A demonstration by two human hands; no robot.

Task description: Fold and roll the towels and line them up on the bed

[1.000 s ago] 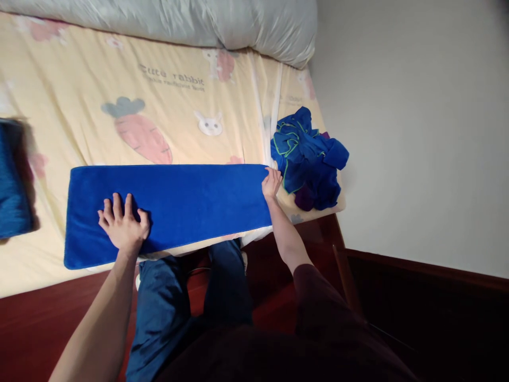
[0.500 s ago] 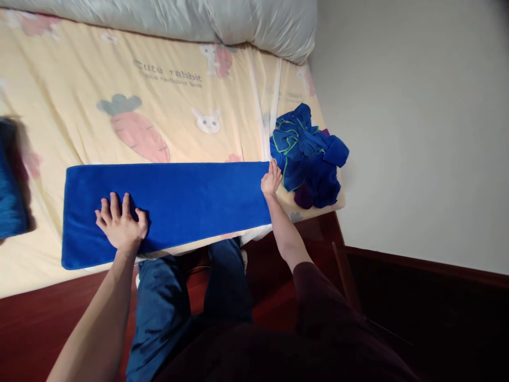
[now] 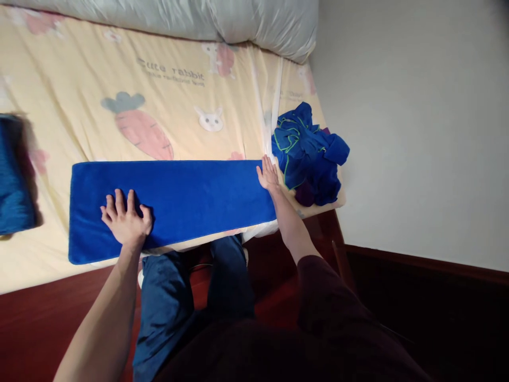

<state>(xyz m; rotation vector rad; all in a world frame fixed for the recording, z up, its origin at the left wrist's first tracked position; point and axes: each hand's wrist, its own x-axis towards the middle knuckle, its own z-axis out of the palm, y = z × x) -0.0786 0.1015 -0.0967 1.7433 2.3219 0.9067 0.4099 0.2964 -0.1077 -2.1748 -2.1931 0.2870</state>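
Note:
A blue towel [image 3: 207, 196] lies as a long, flat strip along the near edge of the bed. On its left part rests my left hand [image 3: 126, 220], palm down with the fingers spread. My right hand [image 3: 269, 174] lies flat at the towel's right end, near the far corner, fingers stretched out. Just beyond that hand is a crumpled heap of blue cloths [image 3: 310, 151], some with green edging and a bit of purple showing beneath. Neither hand grips anything.
A patterned yellow bedsheet [image 3: 175, 111] covers the bed. Across its far side lies a grey quilt [image 3: 262, 24]. A folded blue cloth [image 3: 14, 175] sits at the left edge. A pale wall [image 3: 409, 132] rises on the right, and a dark red floor [image 3: 59, 323] shows below.
My right hand has moved slightly left and its fingers have straightened flat onto the towel. My left hand stays spread on the towel. The view has shifted a little.

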